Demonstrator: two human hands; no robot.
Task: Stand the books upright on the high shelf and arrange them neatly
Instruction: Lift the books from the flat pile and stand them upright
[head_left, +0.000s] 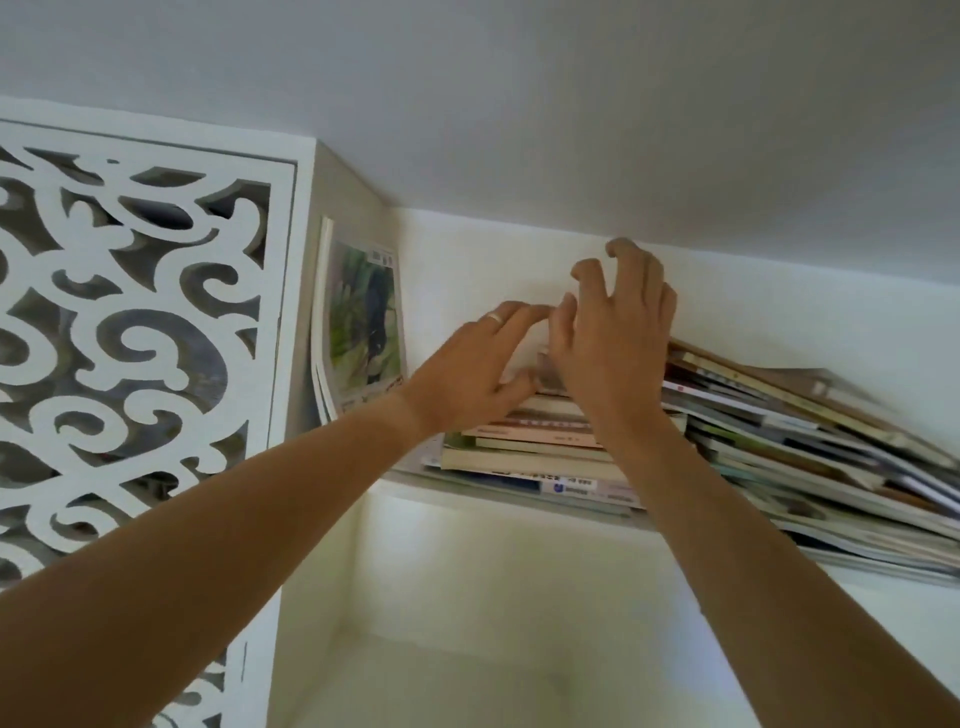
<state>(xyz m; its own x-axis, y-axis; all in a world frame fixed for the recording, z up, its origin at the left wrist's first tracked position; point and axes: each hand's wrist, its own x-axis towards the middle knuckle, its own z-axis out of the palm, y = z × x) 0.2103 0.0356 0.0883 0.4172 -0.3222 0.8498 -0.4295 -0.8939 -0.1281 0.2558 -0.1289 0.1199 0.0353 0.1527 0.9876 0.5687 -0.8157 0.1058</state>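
We reach up with both arms to the high shelf (514, 493), where most of the books lie flat. A short flat stack (524, 441) sits under our hands, and a larger slumped pile (810, 441) leans against it from the right and runs out of view. Only a thin magazine (358, 317) stands, propped against the left side wall and curling at its lower edge.

Our left hand (483, 364) rests on top of the flat stack with fingers stretched forward. Our right hand (613, 332) hovers over the same spot, fingers spread and hooked; it seems to hold nothing, though the contact is hidden behind the hand.

These look like thin, soft-covered volumes: light singly, floppy, glossy and likely to slide. We judge it safest to take a few at a time, pinched at the spines near us with the other palm flat against the covers, since the leaning pile may slip once its support goes
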